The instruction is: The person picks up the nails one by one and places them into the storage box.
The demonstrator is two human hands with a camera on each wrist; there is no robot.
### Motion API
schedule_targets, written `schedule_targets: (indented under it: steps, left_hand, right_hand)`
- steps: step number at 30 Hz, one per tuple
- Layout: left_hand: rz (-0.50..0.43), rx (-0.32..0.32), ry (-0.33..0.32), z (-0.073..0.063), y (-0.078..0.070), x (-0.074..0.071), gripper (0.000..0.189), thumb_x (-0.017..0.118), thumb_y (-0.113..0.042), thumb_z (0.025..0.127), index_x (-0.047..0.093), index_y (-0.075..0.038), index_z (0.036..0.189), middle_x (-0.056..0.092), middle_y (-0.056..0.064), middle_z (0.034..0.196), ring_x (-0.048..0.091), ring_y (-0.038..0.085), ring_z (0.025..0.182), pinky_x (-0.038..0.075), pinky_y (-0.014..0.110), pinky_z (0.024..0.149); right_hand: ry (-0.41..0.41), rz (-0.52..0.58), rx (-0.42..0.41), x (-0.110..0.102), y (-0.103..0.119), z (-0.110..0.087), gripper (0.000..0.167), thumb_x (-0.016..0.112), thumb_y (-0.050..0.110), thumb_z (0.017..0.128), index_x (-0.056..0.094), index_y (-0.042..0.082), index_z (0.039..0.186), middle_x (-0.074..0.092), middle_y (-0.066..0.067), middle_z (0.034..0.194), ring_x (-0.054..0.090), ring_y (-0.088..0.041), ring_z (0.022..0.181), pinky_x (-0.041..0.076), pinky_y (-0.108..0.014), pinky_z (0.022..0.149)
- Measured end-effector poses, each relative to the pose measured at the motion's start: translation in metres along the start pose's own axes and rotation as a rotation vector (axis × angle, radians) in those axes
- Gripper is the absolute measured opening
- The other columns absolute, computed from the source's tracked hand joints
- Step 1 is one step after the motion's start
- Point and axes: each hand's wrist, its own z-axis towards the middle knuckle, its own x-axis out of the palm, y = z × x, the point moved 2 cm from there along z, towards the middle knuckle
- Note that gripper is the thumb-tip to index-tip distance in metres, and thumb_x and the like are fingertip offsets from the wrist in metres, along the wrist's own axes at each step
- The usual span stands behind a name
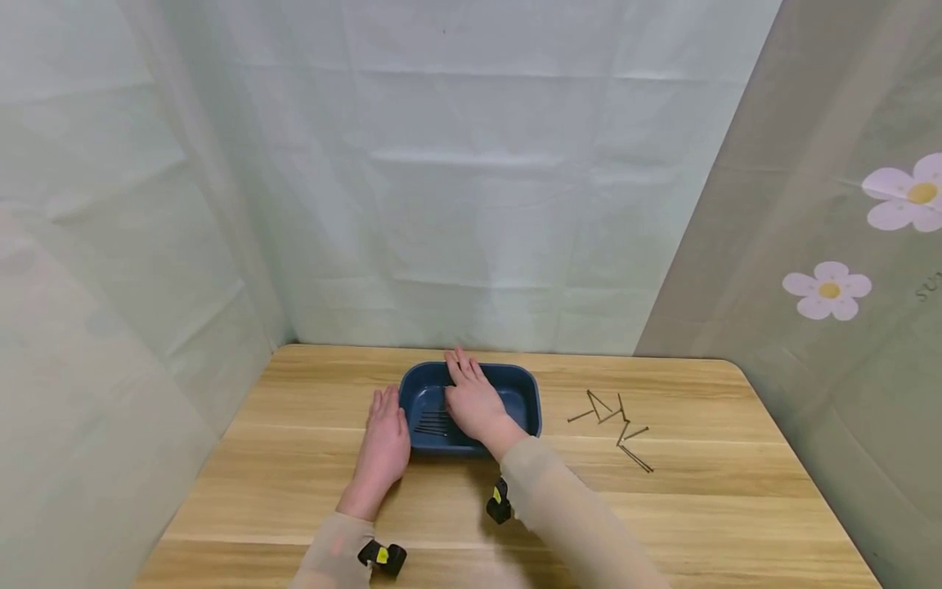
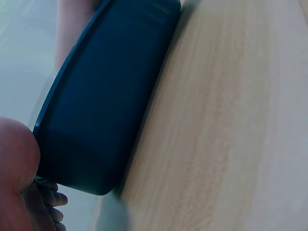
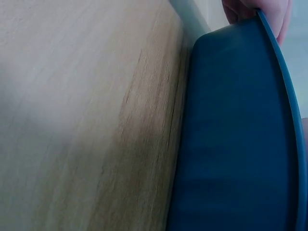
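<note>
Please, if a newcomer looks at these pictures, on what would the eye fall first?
Probably on the dark blue tray towards the table's far edge, with the left hand at its left side and the right hand over its inside. Next, perhaps, the loose nails scattered to its right, unlike the neat row of nails inside. The white flowers on the right-hand cloth also stand out.
</note>
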Motion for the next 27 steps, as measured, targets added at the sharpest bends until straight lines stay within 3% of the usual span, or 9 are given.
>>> schedule_targets:
  steps: [7, 15, 22, 27]
  left_hand:
    - [0.006, -0.010, 0.004, -0.001, -0.001, 0.001, 0.050, 0.037, -0.005, 0.113, 0.033, 0.020, 0.156, 0.033, 0.037, 0.164, 0.018, 0.055, 0.157, 0.016, 0.065, 0.127]
    - [0.020, -0.026, 0.019, -0.001, 0.000, 0.000, 0.051, 0.037, -0.007, 0.114, 0.031, 0.019, 0.158, 0.031, 0.036, 0.166, 0.017, 0.053, 0.158, 0.016, 0.064, 0.128]
    - [0.020, -0.029, 0.033, 0.000, 0.002, 0.001, 0.052, 0.035, -0.008, 0.114, 0.029, 0.020, 0.158, 0.029, 0.036, 0.167, 0.015, 0.053, 0.159, 0.015, 0.063, 0.128]
    - [0.005, -0.022, 0.016, 0.000, 0.000, 0.002, 0.051, 0.037, -0.006, 0.114, 0.031, 0.021, 0.156, 0.030, 0.037, 0.166, 0.017, 0.054, 0.158, 0.016, 0.064, 0.128]
  right_hand:
    - [-0.016, 0.068, 0.005, 0.002, -0.003, -0.002, 0.019, 0.066, 0.027, 0.108, 0.082, 0.018, 0.104, 0.031, -0.015, 0.173, 0.018, -0.035, 0.163, 0.025, -0.045, 0.130]
    - [-0.068, 0.201, 0.009, -0.002, -0.015, -0.009, 0.010, 0.075, 0.024, 0.102, 0.074, 0.021, 0.093, 0.035, -0.018, 0.171, 0.020, -0.036, 0.162, 0.023, -0.044, 0.130]
    - [-0.127, 0.340, 0.064, -0.009, -0.037, -0.028, 0.006, 0.073, 0.021, 0.103, 0.074, 0.019, 0.098, 0.037, -0.020, 0.169, 0.021, -0.037, 0.162, 0.025, -0.046, 0.129]
    - [-0.217, 0.427, 0.133, -0.014, -0.059, -0.049, 0.003, 0.076, 0.016, 0.101, 0.075, 0.016, 0.098, 0.041, -0.025, 0.166, 0.026, -0.043, 0.159, 0.036, -0.052, 0.124]
